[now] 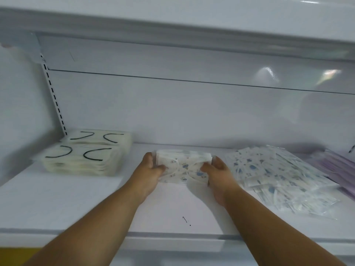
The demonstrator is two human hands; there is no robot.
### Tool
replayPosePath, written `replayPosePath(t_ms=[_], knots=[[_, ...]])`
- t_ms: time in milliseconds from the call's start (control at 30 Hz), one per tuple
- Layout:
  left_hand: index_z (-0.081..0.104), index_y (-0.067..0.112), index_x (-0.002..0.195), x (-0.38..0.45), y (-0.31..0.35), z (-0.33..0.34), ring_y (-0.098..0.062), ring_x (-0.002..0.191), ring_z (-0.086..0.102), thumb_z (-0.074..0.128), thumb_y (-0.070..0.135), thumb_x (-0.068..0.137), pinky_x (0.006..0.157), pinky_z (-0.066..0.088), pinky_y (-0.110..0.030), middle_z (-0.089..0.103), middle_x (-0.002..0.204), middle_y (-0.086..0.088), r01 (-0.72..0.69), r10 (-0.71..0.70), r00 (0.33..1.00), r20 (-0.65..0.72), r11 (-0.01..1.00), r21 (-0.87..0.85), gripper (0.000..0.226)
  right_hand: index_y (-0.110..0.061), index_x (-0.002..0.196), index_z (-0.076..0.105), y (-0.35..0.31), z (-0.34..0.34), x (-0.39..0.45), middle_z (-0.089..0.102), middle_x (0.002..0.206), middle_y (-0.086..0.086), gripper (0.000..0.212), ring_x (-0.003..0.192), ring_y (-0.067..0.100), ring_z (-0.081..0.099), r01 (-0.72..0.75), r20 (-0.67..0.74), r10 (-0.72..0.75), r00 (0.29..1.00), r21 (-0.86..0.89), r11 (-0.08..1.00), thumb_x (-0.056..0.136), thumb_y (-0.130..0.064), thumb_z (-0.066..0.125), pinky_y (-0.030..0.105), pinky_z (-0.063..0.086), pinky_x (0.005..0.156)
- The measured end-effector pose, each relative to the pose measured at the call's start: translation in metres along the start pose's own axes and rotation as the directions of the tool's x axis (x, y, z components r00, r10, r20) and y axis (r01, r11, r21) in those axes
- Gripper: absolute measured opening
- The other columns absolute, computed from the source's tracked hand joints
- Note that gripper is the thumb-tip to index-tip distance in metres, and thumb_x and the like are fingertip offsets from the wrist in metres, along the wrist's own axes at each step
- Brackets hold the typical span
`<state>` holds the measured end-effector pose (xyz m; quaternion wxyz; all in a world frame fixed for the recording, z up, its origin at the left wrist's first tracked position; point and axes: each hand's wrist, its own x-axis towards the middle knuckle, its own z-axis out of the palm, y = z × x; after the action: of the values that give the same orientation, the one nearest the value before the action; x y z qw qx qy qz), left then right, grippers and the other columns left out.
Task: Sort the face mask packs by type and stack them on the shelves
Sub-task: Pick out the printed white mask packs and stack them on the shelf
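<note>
Sorting partly done: cream packs (84, 153) stacked at shelf (80, 204) back-left corner, lilac packs (334, 167) at right edge, loose printed pile (278, 177) unstacked beside them; printed stack (183, 167) mid-shelf, left grip (151, 169) and right grip (216, 172) grasping its ends.

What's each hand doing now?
Left hand: grips the white blue-printed plastic mask pack at its left end.
Right hand: grips its right end.
</note>
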<state>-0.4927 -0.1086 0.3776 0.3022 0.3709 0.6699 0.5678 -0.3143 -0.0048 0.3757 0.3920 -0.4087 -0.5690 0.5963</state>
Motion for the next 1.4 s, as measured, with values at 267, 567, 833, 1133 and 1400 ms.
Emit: replayPosePath(t_ms=[267,567,833,1133,1400], knots=[[0.051,0.016,0.099,0.006,-0.003,-0.016,-0.015,0.075,0.053,0.051,0.015,0.101,0.064,0.04,-0.029,0.057,0.085,0.002,-0.152,0.166,0.986,0.003,0.895,0.42,0.002,-0.013,0.092,0.055,0.007,-0.009,-0.004,0.062,0.081,0.009,0.008,0.07,0.021,0.054,0.144,0.033,-0.141,0.989,-0.354,0.924,0.089,-0.011,0.048,0.033,0.044,0.064],[0.058,0.03,0.085,0.011,-0.012,-0.033,-0.011,0.074,0.059,0.063,0.016,0.096,0.065,0.046,-0.023,0.064,0.081,0.008,-0.193,0.241,0.969,-0.047,0.867,0.46,0.018,-0.006,0.086,0.065,0.004,-0.022,-0.001,0.058,0.069,0.005,0.02,0.062,0.015,0.047,0.176,0.072,-0.163,0.984,-0.547,0.818,0.092,-0.025,0.065,0.028,0.037,0.06],[0.065,0.02,0.092,0.024,-0.005,-0.032,-0.017,0.075,0.064,0.066,0.014,0.09,0.062,0.048,-0.029,0.067,0.079,0.005,-0.068,0.163,0.97,-0.181,0.893,0.444,0.007,-0.024,0.074,0.068,0.004,-0.019,0.013,0.065,0.065,0.001,0.022,0.065,0.019,0.06,0.111,0.01,-0.122,0.992,-0.497,0.86,0.094,-0.03,0.062,0.036,0.047,0.064],[0.052,0.012,0.115,0.086,0.014,-0.026,-0.033,0.102,0.058,0.054,0.002,0.088,0.08,0.046,-0.037,0.057,0.116,-0.013,-0.03,0.174,0.979,-0.104,0.636,0.771,0.028,-0.005,0.09,0.071,-0.024,0.028,0.077,0.072,0.085,0.014,0.016,0.077,0.031,0.07,-0.073,-0.066,0.04,0.997,-0.651,0.755,0.09,-0.019,0.064,0.041,0.061,0.076],[0.065,0.011,0.121,0.122,0.012,-0.02,-0.036,0.114,0.06,0.051,0.009,0.094,0.099,0.049,-0.041,0.051,0.129,-0.015,-0.002,0.113,0.993,-0.04,0.348,0.937,0.03,0.0,0.12,0.061,-0.037,0.064,0.109,0.062,0.123,0.014,0.027,0.116,0.031,0.061,-0.018,0.004,0.068,0.998,-0.947,0.321,0.096,-0.01,0.051,0.033,0.049,0.089]])
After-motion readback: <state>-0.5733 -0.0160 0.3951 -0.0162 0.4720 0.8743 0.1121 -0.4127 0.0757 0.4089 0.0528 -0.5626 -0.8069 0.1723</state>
